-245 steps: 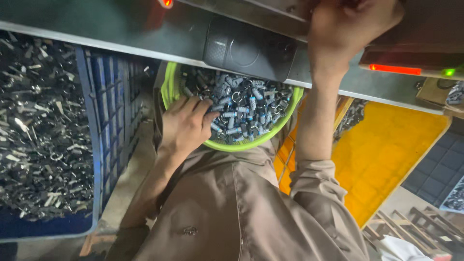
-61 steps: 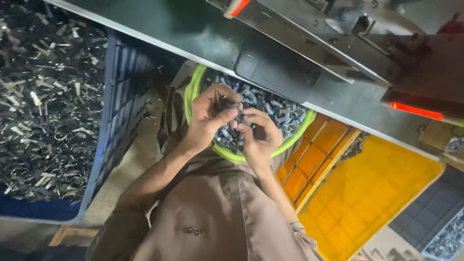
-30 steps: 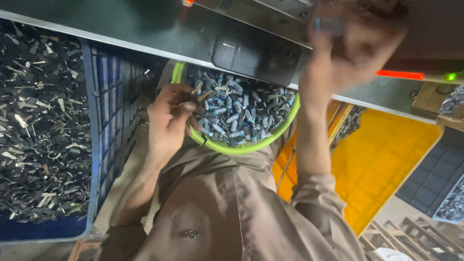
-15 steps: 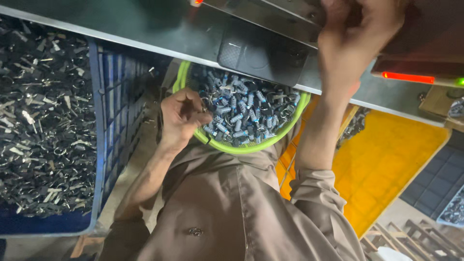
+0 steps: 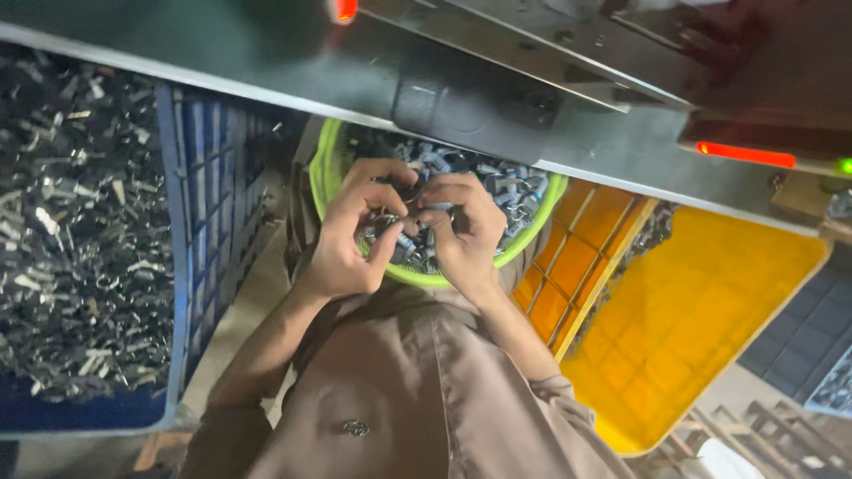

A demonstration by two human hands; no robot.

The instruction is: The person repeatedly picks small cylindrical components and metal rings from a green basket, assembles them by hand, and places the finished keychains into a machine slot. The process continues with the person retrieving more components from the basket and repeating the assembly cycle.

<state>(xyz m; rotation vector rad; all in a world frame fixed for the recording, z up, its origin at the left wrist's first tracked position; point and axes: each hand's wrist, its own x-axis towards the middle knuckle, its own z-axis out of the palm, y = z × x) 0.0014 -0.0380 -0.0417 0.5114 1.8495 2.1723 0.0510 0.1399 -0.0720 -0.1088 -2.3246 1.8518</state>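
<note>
A lime-green round basket (image 5: 327,170) full of small grey metal parts (image 5: 519,191) rests on my lap, under the edge of a metal machine table (image 5: 266,71). My left hand (image 5: 351,232) and my right hand (image 5: 463,232) meet over the basket's near side. The fingertips of both pinch a small metal part (image 5: 404,238) between them. I cannot make out the part's exact shape.
A blue crate (image 5: 191,266) heaped with shiny metal scraps (image 5: 71,231) stands at my left. A yellow-orange crate (image 5: 710,319) lies at my right. A red light (image 5: 744,154) and a green light (image 5: 845,166) glow on the machine at the upper right.
My right hand has come down from the machine above to the basket and joined my left hand on a small part. The view has shifted slightly.
</note>
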